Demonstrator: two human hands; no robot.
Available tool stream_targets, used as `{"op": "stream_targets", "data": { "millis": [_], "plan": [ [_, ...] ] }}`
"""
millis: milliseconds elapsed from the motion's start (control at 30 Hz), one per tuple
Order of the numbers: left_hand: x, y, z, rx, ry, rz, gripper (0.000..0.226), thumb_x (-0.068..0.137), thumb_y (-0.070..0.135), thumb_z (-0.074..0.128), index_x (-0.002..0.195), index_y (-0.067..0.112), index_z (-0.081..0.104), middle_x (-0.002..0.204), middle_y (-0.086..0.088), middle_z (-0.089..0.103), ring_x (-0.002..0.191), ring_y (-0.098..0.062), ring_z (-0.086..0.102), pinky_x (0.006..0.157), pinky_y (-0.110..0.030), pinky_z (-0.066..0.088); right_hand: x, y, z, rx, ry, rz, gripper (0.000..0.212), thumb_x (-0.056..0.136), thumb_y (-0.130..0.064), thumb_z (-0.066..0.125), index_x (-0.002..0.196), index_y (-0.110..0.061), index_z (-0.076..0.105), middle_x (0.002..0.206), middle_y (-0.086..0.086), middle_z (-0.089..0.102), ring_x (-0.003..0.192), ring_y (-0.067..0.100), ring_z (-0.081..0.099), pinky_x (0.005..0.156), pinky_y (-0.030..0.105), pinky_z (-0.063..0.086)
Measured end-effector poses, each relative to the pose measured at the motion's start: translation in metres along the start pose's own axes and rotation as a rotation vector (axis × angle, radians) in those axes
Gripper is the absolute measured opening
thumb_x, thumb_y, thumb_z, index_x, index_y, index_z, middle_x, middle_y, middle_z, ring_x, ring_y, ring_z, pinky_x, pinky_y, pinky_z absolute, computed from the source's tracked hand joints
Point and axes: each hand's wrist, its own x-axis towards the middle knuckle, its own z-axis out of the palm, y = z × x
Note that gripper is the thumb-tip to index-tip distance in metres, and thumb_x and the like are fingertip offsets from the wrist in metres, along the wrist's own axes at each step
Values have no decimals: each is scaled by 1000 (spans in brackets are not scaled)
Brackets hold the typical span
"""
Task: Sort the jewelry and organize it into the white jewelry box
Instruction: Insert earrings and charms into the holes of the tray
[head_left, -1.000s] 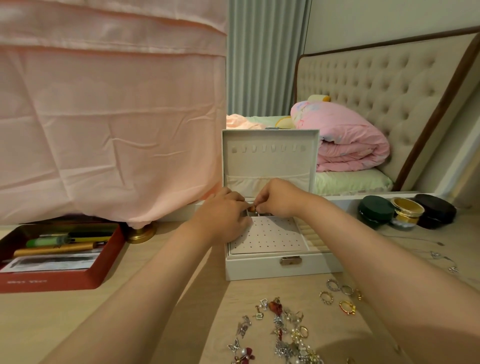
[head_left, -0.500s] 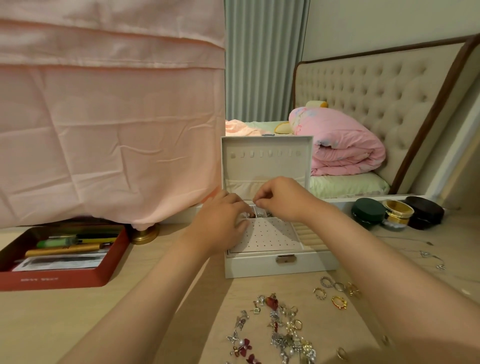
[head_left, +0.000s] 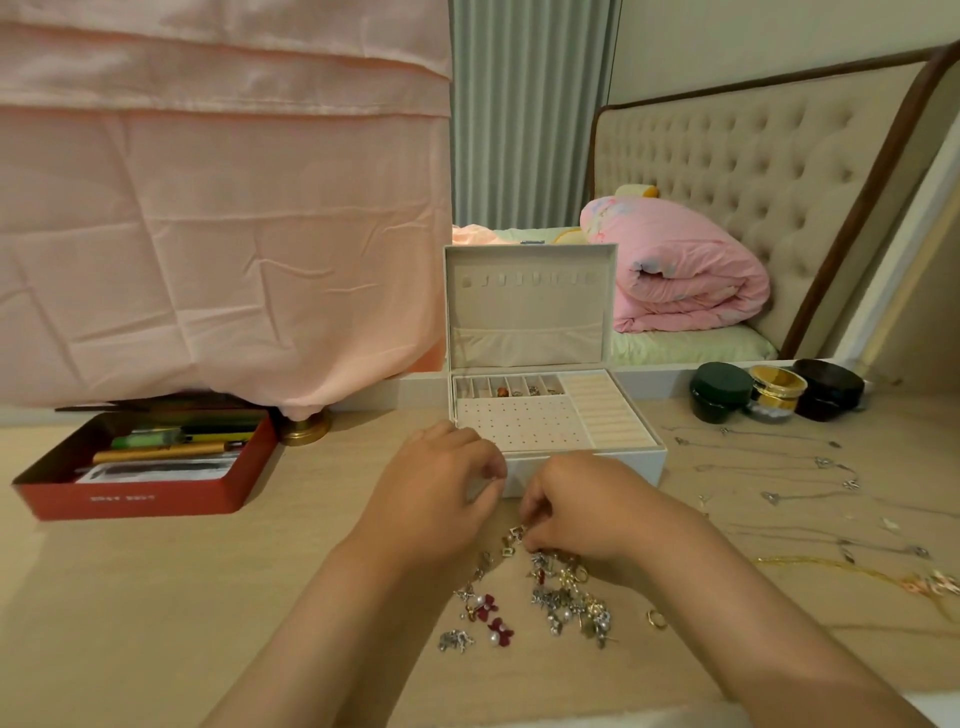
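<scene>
Left hand (head_left: 441, 491), right hand (head_left: 579, 506) off box (head_left: 641, 465), onto pile (head_left: 569, 603)

Open desk (head_left: 332, 467) between tin (head_left: 140, 499) and box (head_left: 530, 312)

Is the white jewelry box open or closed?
Open. The white jewelry box has its lid standing upright, showing the small compartments inside.
</scene>
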Motion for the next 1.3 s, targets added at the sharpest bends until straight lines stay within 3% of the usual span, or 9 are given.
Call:
{"op": "stream_targets", "data": {
  "millis": [267, 400, 500, 567, 767, 900, 1067, 1200, 1300],
  "plan": [
    [-14, 6, 7, -234, -148, -186, 23, 89, 34, 65, 111, 33, 69, 100, 22, 69, 92, 6, 60, 83, -19, 49, 3, 10, -1, 271, 72, -15, 5, 88, -28, 75, 91, -32, 76, 83, -15, 70, 78, 0, 65, 79, 27, 55],
    [-14, 14, 10, -726, -133, -385, 23, 92, 18, 68, 111, 29, 72, 91, 10, 76, 84, -4, 70, 77, -15, 52, 2, 12, -8, 643, 86, -19, 10, 95, -19, 68, 93, -25, 75, 76, -2, 75, 54, 9, 62, 59, 23, 50],
    [-10, 21, 7, -925, -65, -500, 21, 89, 13, 72, 110, 19, 72, 90, -5, 77, 85, -21, 74, 79, -28, 57, 1, 11, -12, 769, 158, -8, 11, 97, -16, 65, 99, -19, 75, 63, -12, 69, 52, 12, 60, 47, 16, 42],
    [-6, 21, 4, -996, -9, -549, 21, 86, 9, 76, 106, 13, 72, 88, -11, 76, 77, -16, 73, 74, -25, 57, 1, 9, -12, 837, 201, -9, 10, 96, -15, 67, 101, -18, 75, 66, -11, 69, 54, 13, 62, 43, 16, 41],
    [27, 5, -10, -781, 65, -524, 7, 84, 15, 77, 86, 10, 73, 70, -3, 69, 59, -4, 57, 61, -16, 46, 17, 10, -16, 932, 291, 22, 9, 93, -18, 71, 100, -23, 75, 71, -5, 71, 56, 11, 63, 45, 25, 43],
    [65, -8, -13, -642, 48, -480, 2, 85, 20, 75, 84, 19, 74, 76, 3, 76, 67, -8, 66, 73, -30, 54, 42, 16, -32, 967, 368, 57, 9, 93, -16, 71, 100, -20, 76, 69, 1, 71, 52, 11, 59, 43, 21, 41],
    [107, -27, -14, -486, -41, -423, 10, 90, 18, 69, 96, 22, 76, 81, 10, 74, 76, -6, 66, 78, -28, 54, 90, 29, -46, 886, 419, 81, 8, 94, -14, 69, 93, -20, 74, 71, -3, 69, 52, 18, 60, 41, 19, 41],
    [124, -39, -11, -307, -181, -379, 30, 94, 9, 56, 117, 20, 72, 109, 3, 73, 101, -13, 66, 92, -31, 54, 125, 41, -48, 744, 377, 110, 10, 95, -12, 66, 90, -13, 74, 47, -9, 61, 47, 16, 59, 61, 32, 55],
    [130, -44, -7, -183, -295, -339, 47, 91, 1, 47, 128, 22, 67, 128, 2, 68, 117, -17, 61, 94, -26, 47, 141, 48, -46, 620, 363, 106, 13, 92, -9, 66, 84, -14, 75, 55, -8, 65, 57, 16, 61, 71, 34, 55]
  ]
}}
